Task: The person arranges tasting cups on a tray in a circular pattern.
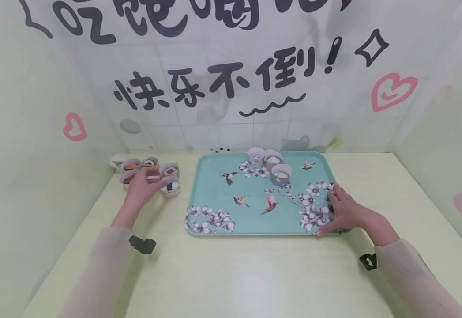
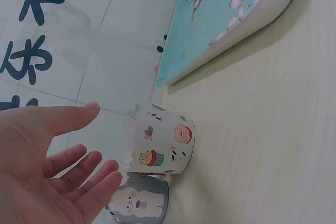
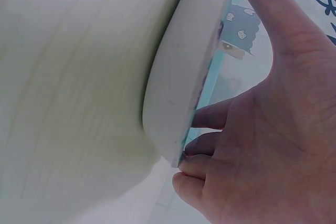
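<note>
My left hand hovers at a cluster of several small paper cups on the left, each with a small sushi-like piece inside. Its fingers and thumb are spread and hold nothing. Closest to them are a white cup printed with a cupcake and a doughnut, and a grey bear-print cup. My right hand rests on the near right corner of a teal tray with flowers and birds. In the right wrist view its fingertips lie over the tray's rim, and the thumb is at the front edge.
Three more cups stand toward the back of the tray: a pale one, a brownish one and a grey-blue one. The light wooden table meets a wall with large black lettering, and side panels flank it.
</note>
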`<action>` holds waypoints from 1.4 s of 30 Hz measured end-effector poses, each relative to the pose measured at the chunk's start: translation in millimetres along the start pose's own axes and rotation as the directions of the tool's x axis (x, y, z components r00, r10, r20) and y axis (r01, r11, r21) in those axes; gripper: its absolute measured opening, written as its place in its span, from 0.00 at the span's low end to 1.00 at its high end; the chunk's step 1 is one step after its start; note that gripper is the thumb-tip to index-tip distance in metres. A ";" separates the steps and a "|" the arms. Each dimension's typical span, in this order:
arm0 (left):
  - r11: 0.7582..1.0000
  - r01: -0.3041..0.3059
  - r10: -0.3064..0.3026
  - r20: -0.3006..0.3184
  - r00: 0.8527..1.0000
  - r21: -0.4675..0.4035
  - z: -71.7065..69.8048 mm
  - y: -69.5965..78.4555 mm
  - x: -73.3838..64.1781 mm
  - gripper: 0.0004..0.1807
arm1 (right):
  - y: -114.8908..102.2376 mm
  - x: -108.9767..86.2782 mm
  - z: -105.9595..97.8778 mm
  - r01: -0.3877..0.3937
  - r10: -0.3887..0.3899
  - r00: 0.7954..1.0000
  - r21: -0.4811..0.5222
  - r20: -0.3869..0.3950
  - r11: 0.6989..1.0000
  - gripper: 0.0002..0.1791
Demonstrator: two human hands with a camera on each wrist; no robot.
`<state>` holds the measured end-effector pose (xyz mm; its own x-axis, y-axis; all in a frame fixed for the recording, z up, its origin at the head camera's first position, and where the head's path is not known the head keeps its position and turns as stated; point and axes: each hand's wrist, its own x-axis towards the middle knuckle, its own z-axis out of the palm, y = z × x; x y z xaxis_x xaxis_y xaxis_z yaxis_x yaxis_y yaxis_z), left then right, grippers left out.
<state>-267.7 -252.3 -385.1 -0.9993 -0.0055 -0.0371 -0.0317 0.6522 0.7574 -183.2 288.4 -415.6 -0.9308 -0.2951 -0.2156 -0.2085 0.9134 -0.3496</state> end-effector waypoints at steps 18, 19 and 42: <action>0.999 0.050 -0.049 -0.016 0.999 0.014 10.9 -18.5 -3.0 0.34 | -1.1 -0.1 -0.6 -0.010 0.010 1.000 0.016 0.011 1.000 0.74; 0.999 0.050 -0.049 -0.017 0.999 0.012 11.6 -19.0 -3.0 0.34 | -1.1 0.0 -0.7 -0.011 0.011 1.000 0.015 0.011 1.000 0.74; 0.999 0.029 -0.029 -0.037 0.999 -0.014 29.8 -20.6 -2.0 0.38 | -0.6 0.2 -1.8 -0.017 0.016 1.000 0.023 0.015 1.000 0.75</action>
<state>-264.5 -243.0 -420.0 -0.9980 -0.0524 -0.0351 -0.0606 0.6412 0.7649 -183.8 288.2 -413.8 -0.9296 -0.2841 -0.2347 -0.1861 0.9117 -0.3664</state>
